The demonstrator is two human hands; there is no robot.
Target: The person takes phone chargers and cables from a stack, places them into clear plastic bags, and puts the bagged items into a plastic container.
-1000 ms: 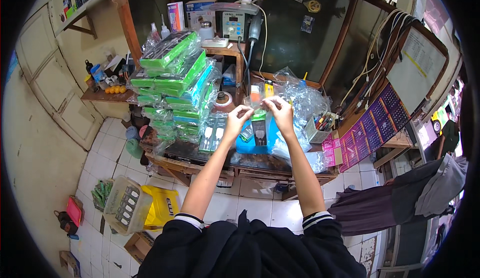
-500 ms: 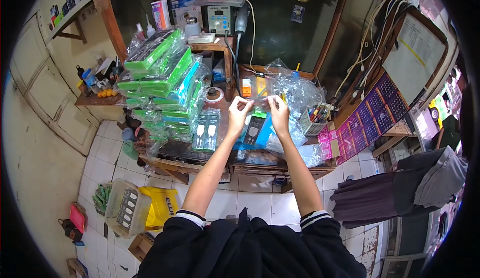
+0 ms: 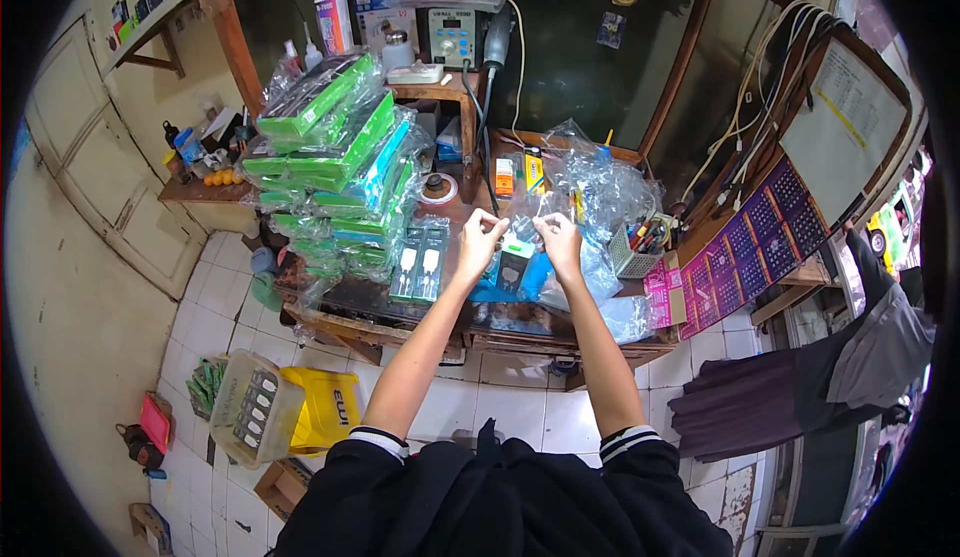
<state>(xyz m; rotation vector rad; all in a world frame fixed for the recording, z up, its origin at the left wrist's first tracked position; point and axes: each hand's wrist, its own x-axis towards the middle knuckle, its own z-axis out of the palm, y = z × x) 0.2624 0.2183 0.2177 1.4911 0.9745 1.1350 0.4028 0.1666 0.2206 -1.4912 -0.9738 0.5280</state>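
Observation:
My left hand [image 3: 479,243] and my right hand [image 3: 561,243] face each other over the desk, thumb and fingers pinched. Thin clear plastic film [image 3: 522,225] runs between the fingertips, apparently a bag; its edges are hard to make out. Just below the fingertips is a small dark box [image 3: 511,273] with a bright green top end. Blue material [image 3: 537,275] lies beside that box, near my right wrist. Left of my left hand, two dark charger boxes [image 3: 418,262] lie side by side.
A tall stack of green-edged boxes in plastic [image 3: 335,167] stands at left. Crumpled clear plastic [image 3: 605,192] and a pen basket [image 3: 636,249] are at right. Behind are small orange boxes [image 3: 504,177] and a soldering station [image 3: 452,39]. Another person [image 3: 760,387] stands at far right.
Both hands have come down slightly, nearer the box's green end. The dark box now looks shorter, as if tilted. The view has shifted a little. At right, the other person's arm is now raised.

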